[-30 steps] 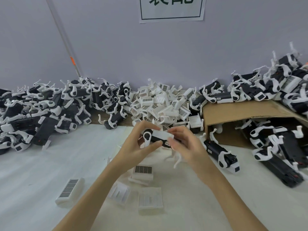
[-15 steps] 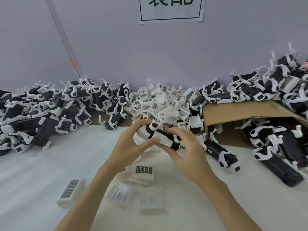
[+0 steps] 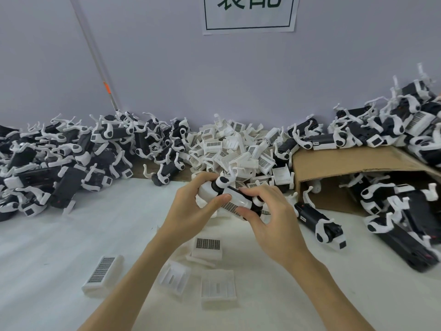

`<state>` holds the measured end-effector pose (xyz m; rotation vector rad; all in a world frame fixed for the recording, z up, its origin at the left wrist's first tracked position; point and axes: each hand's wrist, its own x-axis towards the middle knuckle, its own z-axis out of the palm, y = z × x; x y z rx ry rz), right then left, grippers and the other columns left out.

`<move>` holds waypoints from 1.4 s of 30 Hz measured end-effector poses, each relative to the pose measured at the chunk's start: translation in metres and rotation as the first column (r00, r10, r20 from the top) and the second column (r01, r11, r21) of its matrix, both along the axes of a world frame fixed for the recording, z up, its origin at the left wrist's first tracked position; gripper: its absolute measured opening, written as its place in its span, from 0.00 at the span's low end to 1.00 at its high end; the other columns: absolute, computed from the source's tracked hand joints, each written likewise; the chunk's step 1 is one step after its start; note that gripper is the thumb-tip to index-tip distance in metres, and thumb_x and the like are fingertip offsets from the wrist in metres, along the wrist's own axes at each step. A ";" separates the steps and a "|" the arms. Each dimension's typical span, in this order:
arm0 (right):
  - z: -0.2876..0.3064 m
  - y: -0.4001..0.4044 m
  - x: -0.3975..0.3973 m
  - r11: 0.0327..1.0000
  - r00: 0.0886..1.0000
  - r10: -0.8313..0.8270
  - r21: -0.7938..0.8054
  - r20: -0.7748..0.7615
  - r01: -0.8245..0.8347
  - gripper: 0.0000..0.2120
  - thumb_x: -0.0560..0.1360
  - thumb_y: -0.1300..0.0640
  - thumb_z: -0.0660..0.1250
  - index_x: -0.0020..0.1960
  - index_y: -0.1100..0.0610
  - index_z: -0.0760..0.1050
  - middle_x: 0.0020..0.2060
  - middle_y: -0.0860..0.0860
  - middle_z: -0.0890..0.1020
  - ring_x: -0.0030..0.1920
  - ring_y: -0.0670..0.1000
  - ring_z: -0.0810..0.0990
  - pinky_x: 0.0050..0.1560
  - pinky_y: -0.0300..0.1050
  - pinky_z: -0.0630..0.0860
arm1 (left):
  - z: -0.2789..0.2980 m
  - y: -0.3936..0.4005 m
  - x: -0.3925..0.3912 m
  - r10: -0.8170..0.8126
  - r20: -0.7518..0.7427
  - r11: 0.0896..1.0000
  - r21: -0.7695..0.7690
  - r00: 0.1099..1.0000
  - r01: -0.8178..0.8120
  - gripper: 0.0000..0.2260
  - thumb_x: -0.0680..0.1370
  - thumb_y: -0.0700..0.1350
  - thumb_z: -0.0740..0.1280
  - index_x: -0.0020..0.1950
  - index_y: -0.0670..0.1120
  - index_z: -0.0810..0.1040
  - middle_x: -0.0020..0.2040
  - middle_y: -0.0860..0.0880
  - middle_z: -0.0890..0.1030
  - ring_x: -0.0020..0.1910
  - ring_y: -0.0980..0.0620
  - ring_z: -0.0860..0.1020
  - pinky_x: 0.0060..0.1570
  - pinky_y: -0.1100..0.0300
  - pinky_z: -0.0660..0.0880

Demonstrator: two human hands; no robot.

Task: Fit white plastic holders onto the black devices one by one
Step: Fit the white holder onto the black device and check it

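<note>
Device [image 3: 235, 199] rolled over since a moment ago, white holder [image 3: 232, 206] now underneath; left hand [image 3: 191, 209] and right hand [image 3: 269, 216] both grip it, pressing holder home

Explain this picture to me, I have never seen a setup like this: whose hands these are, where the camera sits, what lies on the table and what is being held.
There is no machine here, only a person's two bare hands. The one camera is worn on the person's head and looks forward and down, so the arms reach in from the bottom edge. The left hand and the right hand together grip one black device with a white holder on it, above the white table. Near the arms lie loose white holders. Along the wall sit a pile of holders, heaps of black devices with white parts, and a cardboard box on the right. A paper sign hangs above.
</note>
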<state>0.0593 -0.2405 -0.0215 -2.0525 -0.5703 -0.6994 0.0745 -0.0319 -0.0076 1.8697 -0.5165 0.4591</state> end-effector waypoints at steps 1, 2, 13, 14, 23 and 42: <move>0.000 -0.001 0.000 1.000 1.000 0.009 0.007 -0.014 -0.009 0.14 0.76 0.56 0.76 0.61 0.55 0.82 0.52 0.44 0.81 0.56 0.47 0.78 0.59 0.40 0.74 | -0.001 -0.001 0.000 0.007 -0.001 1.000 0.002 1.000 -0.007 0.14 0.77 0.52 0.76 0.61 0.52 0.81 0.50 0.59 0.85 0.49 0.56 0.83 0.50 0.64 0.75; 0.000 -0.002 0.001 1.000 0.999 0.019 0.017 -0.030 -0.018 0.14 0.77 0.55 0.76 0.61 0.54 0.81 0.52 0.44 0.81 0.56 0.47 0.79 0.58 0.40 0.74 | -0.001 0.000 0.000 0.015 -0.012 1.000 0.001 1.000 -0.015 0.14 0.77 0.53 0.76 0.60 0.53 0.81 0.50 0.59 0.85 0.49 0.57 0.83 0.51 0.64 0.75; -0.005 0.008 -0.005 0.984 0.958 0.174 0.066 -0.227 -0.163 0.10 0.82 0.47 0.68 0.62 0.37 0.77 0.54 0.36 0.82 0.58 0.42 0.80 0.58 0.32 0.73 | 0.002 0.003 -0.004 -0.007 -0.100 1.000 0.000 0.995 0.007 0.16 0.76 0.54 0.76 0.58 0.47 0.80 0.48 0.51 0.84 0.48 0.46 0.81 0.52 0.49 0.77; -0.006 0.008 -0.005 0.987 0.960 0.160 0.064 -0.229 -0.149 0.09 0.82 0.49 0.69 0.61 0.41 0.79 0.52 0.38 0.83 0.56 0.43 0.80 0.57 0.36 0.75 | 0.002 0.001 -0.005 -0.018 -0.105 1.000 -0.006 0.994 0.018 0.15 0.77 0.53 0.76 0.58 0.46 0.80 0.48 0.50 0.84 0.48 0.45 0.81 0.52 0.48 0.77; -0.003 0.012 -0.008 0.972 0.943 0.207 0.161 -0.260 -0.169 0.08 0.84 0.50 0.65 0.60 0.47 0.81 0.45 0.42 0.85 0.46 0.47 0.83 0.44 0.37 0.77 | 0.006 0.003 -0.005 0.078 -0.037 0.996 0.047 0.996 -0.076 0.17 0.74 0.64 0.74 0.52 0.52 0.82 0.44 0.56 0.83 0.49 0.49 0.81 0.50 0.54 0.77; 0.013 0.001 -0.005 0.701 0.550 0.623 0.709 -0.557 -0.076 0.25 0.74 0.48 0.73 0.68 0.53 0.74 0.44 0.60 0.85 0.42 0.57 0.86 0.33 0.51 0.82 | 0.005 0.002 -0.009 -0.033 -0.124 0.990 0.135 0.992 0.050 0.21 0.78 0.65 0.66 0.68 0.59 0.78 0.63 0.60 0.82 0.64 0.56 0.78 0.63 0.60 0.74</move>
